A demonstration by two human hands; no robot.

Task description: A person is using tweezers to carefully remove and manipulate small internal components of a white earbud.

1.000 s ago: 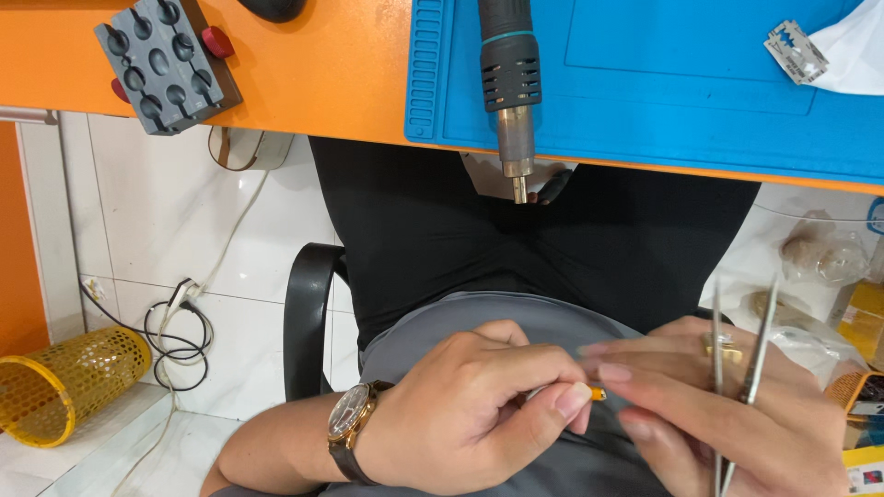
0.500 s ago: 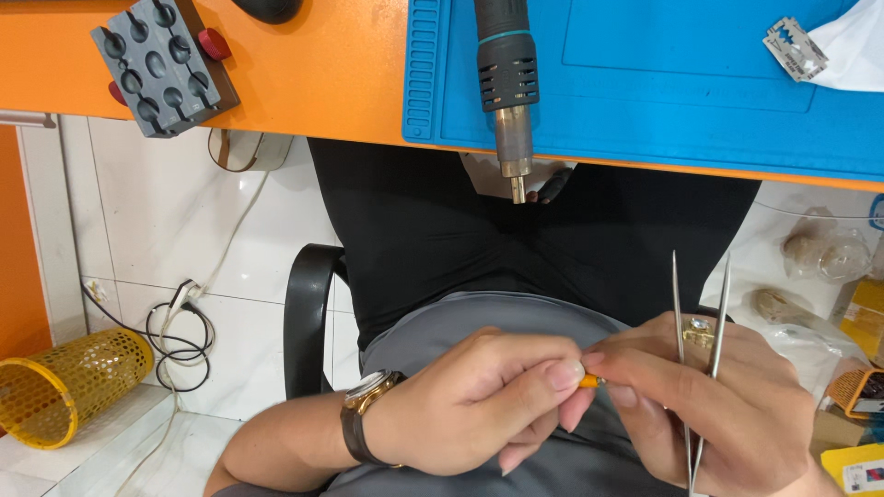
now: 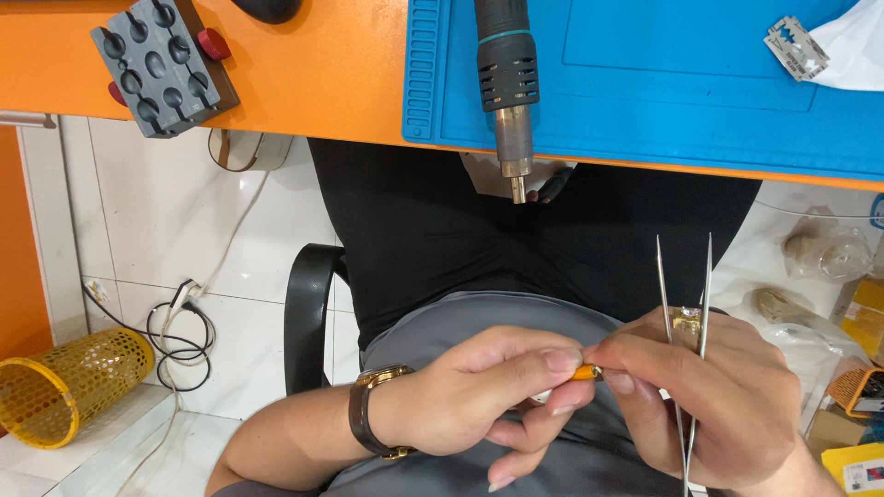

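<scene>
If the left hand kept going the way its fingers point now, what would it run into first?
The left hand points rightward, so it would first meet the right hand, whose fingers already pinch the same small orange piece. There looks to be no gap between them, though depth is unclear.

Tweezers were bright polished steel; mat matt blue rubber; desk glossy orange; basket yellow perforated plastic.
</scene>
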